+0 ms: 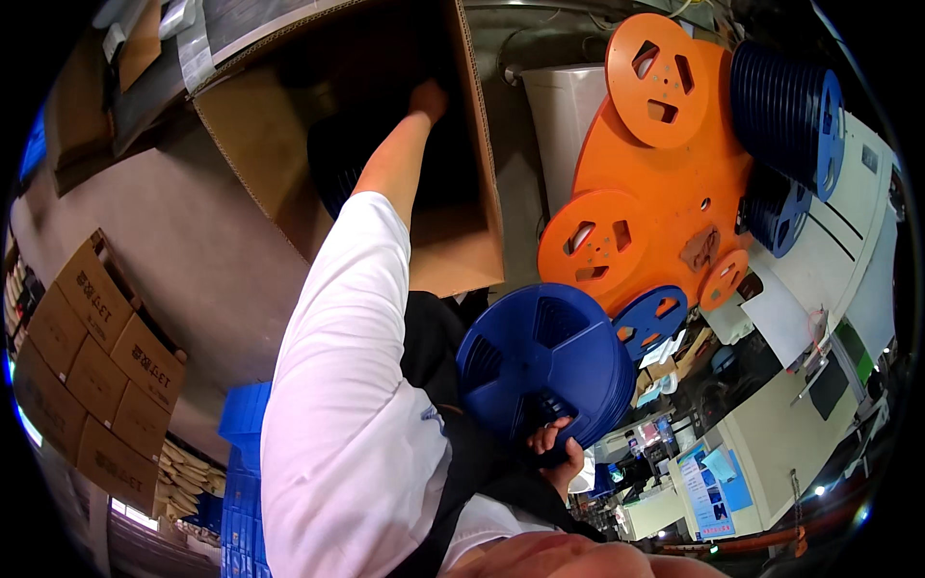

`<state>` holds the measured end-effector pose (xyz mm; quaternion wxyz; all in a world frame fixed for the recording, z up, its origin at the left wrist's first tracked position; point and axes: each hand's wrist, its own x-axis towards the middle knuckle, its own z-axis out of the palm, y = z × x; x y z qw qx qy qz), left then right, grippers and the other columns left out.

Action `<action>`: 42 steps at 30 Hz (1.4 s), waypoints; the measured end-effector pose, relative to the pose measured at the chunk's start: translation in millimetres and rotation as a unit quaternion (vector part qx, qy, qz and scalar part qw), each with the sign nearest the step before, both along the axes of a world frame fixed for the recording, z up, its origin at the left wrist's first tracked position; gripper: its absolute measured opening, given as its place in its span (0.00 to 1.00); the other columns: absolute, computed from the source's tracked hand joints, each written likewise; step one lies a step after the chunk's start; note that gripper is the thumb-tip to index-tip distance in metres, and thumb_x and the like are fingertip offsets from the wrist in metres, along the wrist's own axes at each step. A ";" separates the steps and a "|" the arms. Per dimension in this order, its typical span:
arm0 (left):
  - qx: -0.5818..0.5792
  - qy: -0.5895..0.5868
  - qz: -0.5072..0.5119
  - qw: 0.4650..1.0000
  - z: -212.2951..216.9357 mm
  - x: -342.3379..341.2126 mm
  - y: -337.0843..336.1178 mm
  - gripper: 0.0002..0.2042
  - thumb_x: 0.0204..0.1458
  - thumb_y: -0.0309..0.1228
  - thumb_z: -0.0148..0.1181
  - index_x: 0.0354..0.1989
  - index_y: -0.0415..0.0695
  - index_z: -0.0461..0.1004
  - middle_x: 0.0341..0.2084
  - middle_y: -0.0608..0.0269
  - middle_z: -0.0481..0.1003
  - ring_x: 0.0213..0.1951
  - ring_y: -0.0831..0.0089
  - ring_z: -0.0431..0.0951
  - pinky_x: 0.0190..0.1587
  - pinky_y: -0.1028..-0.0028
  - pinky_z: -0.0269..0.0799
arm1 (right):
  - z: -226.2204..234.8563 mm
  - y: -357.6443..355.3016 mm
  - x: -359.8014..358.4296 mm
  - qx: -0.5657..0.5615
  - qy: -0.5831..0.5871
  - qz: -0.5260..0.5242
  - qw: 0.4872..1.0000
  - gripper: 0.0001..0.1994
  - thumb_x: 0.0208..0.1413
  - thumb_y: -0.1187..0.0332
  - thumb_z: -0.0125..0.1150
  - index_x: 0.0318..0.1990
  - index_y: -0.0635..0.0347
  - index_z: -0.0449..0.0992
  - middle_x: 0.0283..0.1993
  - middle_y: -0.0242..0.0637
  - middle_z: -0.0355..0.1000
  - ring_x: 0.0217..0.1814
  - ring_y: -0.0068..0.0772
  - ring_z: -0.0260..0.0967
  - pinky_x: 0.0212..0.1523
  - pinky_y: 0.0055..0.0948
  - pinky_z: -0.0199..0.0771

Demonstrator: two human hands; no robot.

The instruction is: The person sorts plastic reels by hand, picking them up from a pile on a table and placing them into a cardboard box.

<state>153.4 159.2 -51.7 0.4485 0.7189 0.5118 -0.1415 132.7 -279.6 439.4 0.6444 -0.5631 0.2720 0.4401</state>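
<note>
My left arm, in a white sleeve, reaches into an open cardboard box (448, 265). Deep in its shadow is my left hand (429, 101), with its fingers hidden in the dark. Beside that forearm, inside the box, ribbed edges of dark blue reels (339, 183) show faintly. Against my body rests a stack of blue plastic reels (511, 337) with spoked, windowed faces. My right hand (559, 453) grips this stack low down, with its fingers curled at a window of the front reel.
An orange machine plate (665, 193) with orange discs stands at the right, a blue reel (651, 320) at its lower edge. More stacked blue reels (785, 116) sit beyond it. Stacked cartons (96, 376) and blue crates (246, 482) are at the left. A light workbench (785, 453) lies lower right.
</note>
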 end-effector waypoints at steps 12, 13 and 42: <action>-0.216 -0.203 0.206 0.933 283.3 -89.1 -24.3 0.16 0.55 0.23 0.46 0.54 0.38 0.64 0.40 0.62 0.74 0.40 0.78 0.74 0.40 0.77 0.75 | 5.4 12.3 12.2 0.066 -0.043 0.057 0.995 0.19 0.50 0.59 0.50 0.45 0.62 0.62 0.24 0.36 0.61 0.26 0.32 0.60 0.36 0.36 0.64; -0.212 -0.204 0.195 0.936 291.8 -94.5 -28.7 0.17 0.55 0.23 0.46 0.54 0.38 0.64 0.39 0.62 0.74 0.40 0.78 0.74 0.40 0.77 0.75 | 3.8 11.8 13.1 0.076 -0.041 0.058 0.995 0.19 0.50 0.59 0.50 0.45 0.63 0.62 0.24 0.37 0.61 0.26 0.32 0.60 0.36 0.36 0.64; 0.033 -0.294 -0.100 0.950 336.5 -173.8 -130.3 0.31 0.46 0.29 0.61 0.62 0.50 0.60 0.62 0.57 0.58 0.64 0.56 0.55 0.63 0.66 0.55 | 39.4 43.0 81.9 0.314 -0.048 -0.038 0.947 0.13 0.53 0.58 0.53 0.37 0.55 0.61 0.16 0.24 0.54 0.17 0.18 0.53 0.26 0.24 0.57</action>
